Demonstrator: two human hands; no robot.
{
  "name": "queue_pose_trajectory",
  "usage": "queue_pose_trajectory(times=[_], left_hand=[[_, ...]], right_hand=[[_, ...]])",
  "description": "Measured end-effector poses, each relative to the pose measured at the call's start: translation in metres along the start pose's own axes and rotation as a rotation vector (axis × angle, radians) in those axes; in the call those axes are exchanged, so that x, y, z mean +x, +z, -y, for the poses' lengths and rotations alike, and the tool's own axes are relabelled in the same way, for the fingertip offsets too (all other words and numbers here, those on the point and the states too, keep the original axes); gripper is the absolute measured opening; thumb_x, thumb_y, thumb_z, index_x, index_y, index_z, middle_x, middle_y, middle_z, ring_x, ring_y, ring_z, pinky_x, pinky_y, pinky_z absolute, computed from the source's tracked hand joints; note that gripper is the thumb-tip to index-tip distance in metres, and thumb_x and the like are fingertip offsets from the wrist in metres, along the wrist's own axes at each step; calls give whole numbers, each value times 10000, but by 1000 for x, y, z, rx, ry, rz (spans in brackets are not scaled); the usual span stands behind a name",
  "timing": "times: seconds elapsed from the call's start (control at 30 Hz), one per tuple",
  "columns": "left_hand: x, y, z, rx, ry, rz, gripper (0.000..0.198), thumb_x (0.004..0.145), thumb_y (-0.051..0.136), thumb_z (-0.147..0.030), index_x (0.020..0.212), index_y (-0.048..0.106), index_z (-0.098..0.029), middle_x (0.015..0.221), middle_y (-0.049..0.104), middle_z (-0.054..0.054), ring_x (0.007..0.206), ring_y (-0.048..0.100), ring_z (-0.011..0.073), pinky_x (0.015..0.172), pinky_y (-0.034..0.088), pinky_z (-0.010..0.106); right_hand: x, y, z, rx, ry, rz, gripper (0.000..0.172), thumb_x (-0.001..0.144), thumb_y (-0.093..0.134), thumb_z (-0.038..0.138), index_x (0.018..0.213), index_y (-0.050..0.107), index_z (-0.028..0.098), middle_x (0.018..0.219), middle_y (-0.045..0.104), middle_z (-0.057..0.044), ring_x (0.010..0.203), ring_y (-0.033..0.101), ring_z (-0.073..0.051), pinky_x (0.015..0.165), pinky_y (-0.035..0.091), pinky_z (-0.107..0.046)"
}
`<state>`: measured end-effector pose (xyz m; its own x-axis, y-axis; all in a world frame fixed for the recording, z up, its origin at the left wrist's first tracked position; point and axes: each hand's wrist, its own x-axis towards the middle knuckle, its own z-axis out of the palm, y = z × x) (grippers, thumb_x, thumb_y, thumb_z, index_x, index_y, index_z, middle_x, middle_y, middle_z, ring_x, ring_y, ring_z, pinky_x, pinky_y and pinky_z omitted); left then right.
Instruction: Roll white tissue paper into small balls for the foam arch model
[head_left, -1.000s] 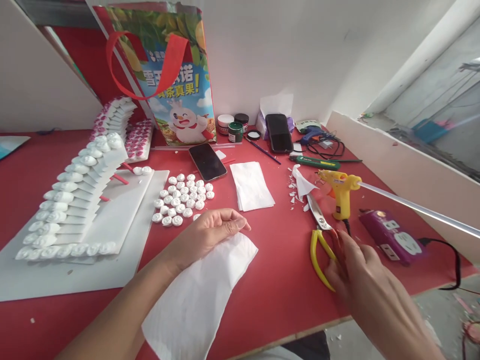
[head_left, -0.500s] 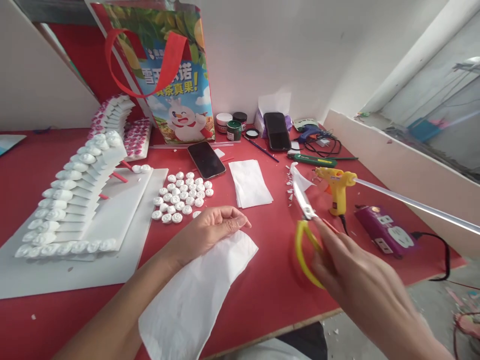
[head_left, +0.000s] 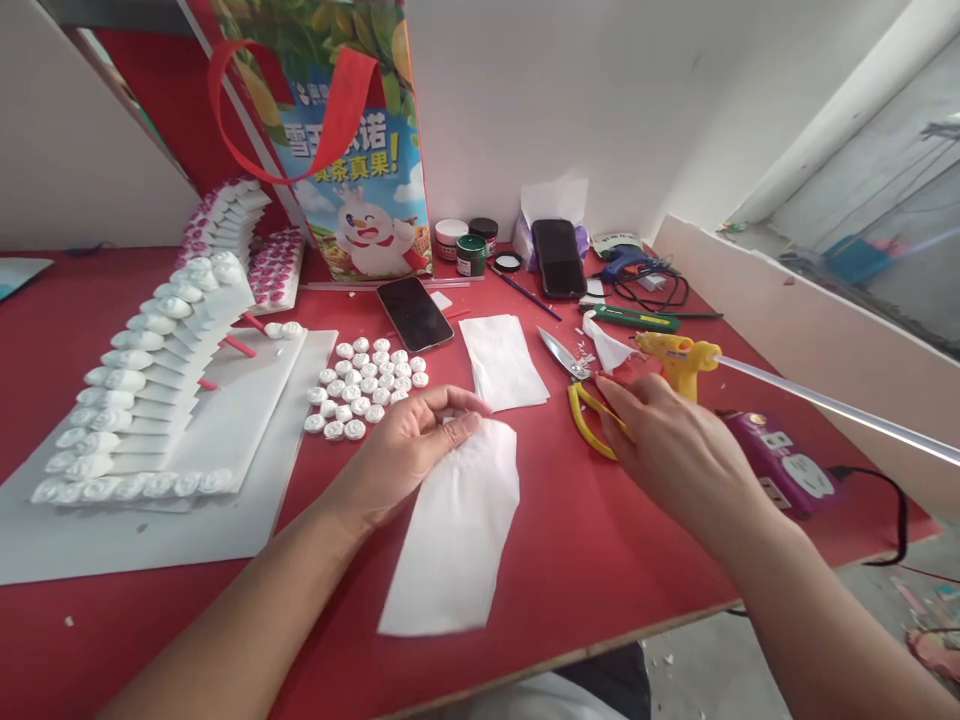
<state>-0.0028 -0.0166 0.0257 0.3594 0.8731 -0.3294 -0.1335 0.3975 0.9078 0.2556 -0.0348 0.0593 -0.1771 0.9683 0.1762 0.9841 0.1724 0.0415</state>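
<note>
A long strip of white tissue-like paper (head_left: 454,545) hangs from my left hand (head_left: 416,440), its top edge pinched between thumb and fingers. On the right, my right hand (head_left: 667,450) is closed over the yellow handles of a pair of scissors (head_left: 590,410). The blades rest on the red table, slightly apart and pointing away to the left. Something thin and red (head_left: 619,375) shows by those fingers, partly covered. Beyond my left hand lies a stack of white paper sheets (head_left: 504,362), with many small white rolled rosettes (head_left: 367,385) to its left.
A fan-shaped white model edged with rosettes (head_left: 157,390) stands on a white board (head_left: 247,535) at left. Two phones (head_left: 415,315), paint jars (head_left: 471,255) and a printed bag (head_left: 367,200) are at the back. A yellow glue gun (head_left: 679,360) and purple power box (head_left: 787,465) sit at right.
My right hand has moved forward and brought the scissors down to the left, beside the paper scraps. My left hand has shifted slightly away from me, and the paper strip now hangs straighter.
</note>
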Motion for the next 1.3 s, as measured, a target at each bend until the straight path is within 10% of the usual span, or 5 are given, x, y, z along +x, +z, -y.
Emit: queue_pose_trajectory(times=[0.23,0.47,0.6,0.97,1.3], left_hand=[[-1,-5,-2,-124,207,-74,220,801,855,-316,954,747,-200,830,717,5,712,654,121,634,514,198],[5,-5,2,-181,386,-257,284,814,841,-266,1079,753,-214,1009,764,21,887,688,139,815,556,232],[7,-8,2,-114,397,-342,269,804,849,-246,1057,767,-204,1015,761,10,899,689,124,797,563,201],[1,-8,-7,27,249,-145,358,802,819,-434,914,594,-178,603,634,-45,396,612,137,342,444,216],[1,-13,-1,-35,345,-182,260,869,705,-320,1070,783,-176,587,702,-9,473,681,157,454,532,230]], right_hand=[[36,-27,59,720,-205,-270,286,1008,431,177,1104,698,210,897,715,-53,784,656,-168,697,454,-272],[58,15,62,1616,190,486,587,886,608,733,1046,685,173,938,739,-86,821,696,-201,669,536,-289],[54,16,63,1598,218,505,463,694,890,536,852,675,158,776,703,-31,660,626,-152,549,452,-242],[58,13,50,1448,40,307,509,896,690,569,632,465,196,531,347,78,469,292,-56,429,234,-224],[62,21,44,1775,93,476,304,784,825,344,1032,758,180,858,750,-20,724,665,-136,636,509,-246]])
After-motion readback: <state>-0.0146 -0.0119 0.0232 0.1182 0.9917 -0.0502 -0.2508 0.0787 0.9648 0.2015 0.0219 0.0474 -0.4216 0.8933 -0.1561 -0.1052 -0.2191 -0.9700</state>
